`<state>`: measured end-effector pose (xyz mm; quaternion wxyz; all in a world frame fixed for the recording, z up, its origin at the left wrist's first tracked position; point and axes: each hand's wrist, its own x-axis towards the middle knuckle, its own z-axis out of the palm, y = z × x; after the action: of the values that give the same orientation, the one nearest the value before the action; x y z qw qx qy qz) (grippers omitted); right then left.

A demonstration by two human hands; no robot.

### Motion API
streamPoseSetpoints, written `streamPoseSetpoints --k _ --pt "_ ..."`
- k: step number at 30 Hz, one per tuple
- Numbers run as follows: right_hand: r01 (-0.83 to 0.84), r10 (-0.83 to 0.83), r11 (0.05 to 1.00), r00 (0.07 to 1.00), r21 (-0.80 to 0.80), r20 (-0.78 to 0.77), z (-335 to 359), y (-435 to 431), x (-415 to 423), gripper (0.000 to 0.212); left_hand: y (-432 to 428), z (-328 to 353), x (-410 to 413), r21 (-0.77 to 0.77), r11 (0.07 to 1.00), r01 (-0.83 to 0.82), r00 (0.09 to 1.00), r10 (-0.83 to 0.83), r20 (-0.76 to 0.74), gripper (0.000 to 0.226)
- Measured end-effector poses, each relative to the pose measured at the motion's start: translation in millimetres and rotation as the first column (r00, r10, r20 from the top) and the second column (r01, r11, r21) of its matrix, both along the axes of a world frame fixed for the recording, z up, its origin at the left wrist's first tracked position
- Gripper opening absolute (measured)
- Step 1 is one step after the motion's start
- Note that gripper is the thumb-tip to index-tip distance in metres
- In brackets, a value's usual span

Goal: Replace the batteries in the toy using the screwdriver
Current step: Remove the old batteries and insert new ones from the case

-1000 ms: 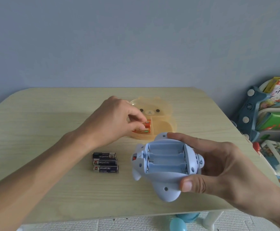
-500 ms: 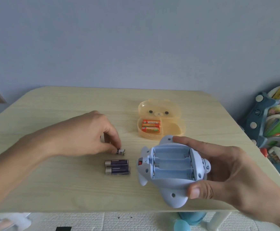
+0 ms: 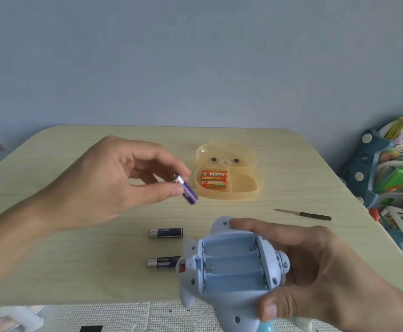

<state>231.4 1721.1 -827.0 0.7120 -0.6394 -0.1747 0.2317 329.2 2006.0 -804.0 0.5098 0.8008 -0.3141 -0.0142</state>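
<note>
Toy [image 3: 231, 267], light blue, battery bay open and facing up, gripped by right hand [image 3: 315, 271] over the table [image 3: 51, 248] near edge, thumb and fingers curled round it. Left hand [image 3: 104, 185] pinches purple battery [image 3: 188, 192] between thumb and fingertips. Two spare batteries [image 3: 165, 233] lie left of the toy. Orange batteries [image 3: 214, 179] sit in bear case [image 3: 227, 154]; screwdriver [image 3: 303, 214] lies on the table to the right.

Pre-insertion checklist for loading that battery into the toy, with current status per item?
1. Purple battery pinched in left hand: ok.
2. Toy gripped by right hand, compartment open toward the camera: ok.
3. All three slots empty: ok.
4. Battery polarity against the slot contacts: cannot tell.
5. Two loose batteries lying on the table for the other slots: ok.
6. Screwdriver on the table: ok. Compartment cover: not in view.
</note>
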Motion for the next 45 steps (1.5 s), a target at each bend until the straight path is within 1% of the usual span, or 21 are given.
streamPoseSetpoints --k 2,3,4,5,7,8,10,14,18,20,25,27,30,31,33,35,36,38,41,43,45 --pt "0.036 -0.036 0.998 0.999 0.045 0.003 0 2 2 0.069 -6 5 -9 -0.178 0.984 0.004 0.998 -0.016 -0.066 0.025" --pt "0.057 -0.058 0.997 0.998 0.060 0.004 1 2 4 0.068 -11 6 -15 -0.240 0.971 0.007 0.995 -0.031 -0.095 0.026" --pt "0.076 -0.077 0.995 0.997 0.065 0.012 1 1 6 0.068 -16 6 -21 -0.274 0.961 0.019 0.992 -0.052 -0.114 0.025" --pt "0.091 -0.092 0.994 0.995 0.061 0.026 1 1 7 0.069 -22 6 -27 -0.273 0.961 0.036 0.991 -0.069 -0.114 0.025" --pt "0.117 -0.120 0.992 0.991 0.048 0.053 0 3 8 0.070 -34 -1 -35 -0.198 0.979 0.049 0.995 -0.065 -0.075 0.017" --pt "0.125 -0.128 0.991 0.990 0.050 0.059 0 4 8 0.070 -37 -5 -36 -0.141 0.990 0.016 0.999 -0.022 -0.040 0.014" --pt "0.132 -0.136 0.989 0.988 0.063 0.069 0 7 7 0.069 -41 -12 -36 -0.043 0.997 -0.066 0.997 0.068 0.031 0.018" --pt "0.150 -0.157 0.984 0.986 0.098 0.062 2 7 5 0.069 -42 -11 -35 0.003 0.993 -0.120 0.988 0.119 0.094 0.026" --pt "0.181 -0.186 0.981 0.980 0.070 0.074 1 8 4 0.071 -44 -7 -40 0.064 0.982 -0.179 0.960 0.160 0.231 0.025" --pt "0.187 -0.193 0.980 0.977 0.072 0.085 0 9 4 0.071 -46 -4 -44 0.086 0.972 -0.218 0.935 0.182 0.305 0.020" --pt "0.211 -0.221 0.971 0.971 0.113 0.088 1 13 2 0.073 -57 -3 -50 0.135 0.967 -0.215 0.887 0.135 0.441 0.007" --pt "0.232 -0.244 0.967 0.964 0.107 0.111 0 12 3 0.073 -59 -2 -47 0.131 0.971 -0.202 0.888 0.125 0.443 0.007" --pt "0.249 -0.256 0.966 0.958 0.075 0.126 -3 11 5 0.071 -60 1 -41 0.196 0.965 -0.171 0.898 0.071 0.434 0.005" --pt "0.252 -0.258 0.966 0.957 0.060 0.135 -3 11 5 0.071 -59 2 -39 0.198 0.969 -0.149 0.914 0.058 0.401 0.002" --pt "0.280 -0.282 0.959 0.946 0.031 0.163 1 10 7 0.067 -50 8 -29 0.143 0.982 -0.121 0.954 0.075 0.290 0.005" --pt "0.353 -0.346 0.936 0.913 0.006 0.214 7 5 11 0.066 -35 16 -15 0.089 0.983 -0.160 0.964 0.136 0.229 0.015" --pt "0.384 -0.372 0.923 0.896 0.000 0.241 10 2 13 0.067 -26 19 -8 0.091 0.978 -0.188 0.962 0.164 0.220 0.019" --pt "0.414 -0.402 0.910 0.873 0.014 0.277 14 -2 15 0.063 -10 20 1 0.170 0.959 -0.227 0.958 0.188 0.215 0.022" --pt "0.415 -0.402 0.910 0.866 0.021 0.297 15 -5 17 0.060 1 5 2 0.386 0.895 -0.224 0.964 0.145 0.222 0.008" --pt "0.417 -0.398 0.909 0.866 0.002 0.303 14 -5 18 0.064 3 -6 0 0.498 0.844 -0.198 0.971 0.099 0.219 0.012" --pt "0.411 -0.382 0.911 0.874 -0.038 0.301 13 -3 17 0.072 2 -17 -3 0.602 0.783 -0.158 0.978 0.040 0.204 0.025"
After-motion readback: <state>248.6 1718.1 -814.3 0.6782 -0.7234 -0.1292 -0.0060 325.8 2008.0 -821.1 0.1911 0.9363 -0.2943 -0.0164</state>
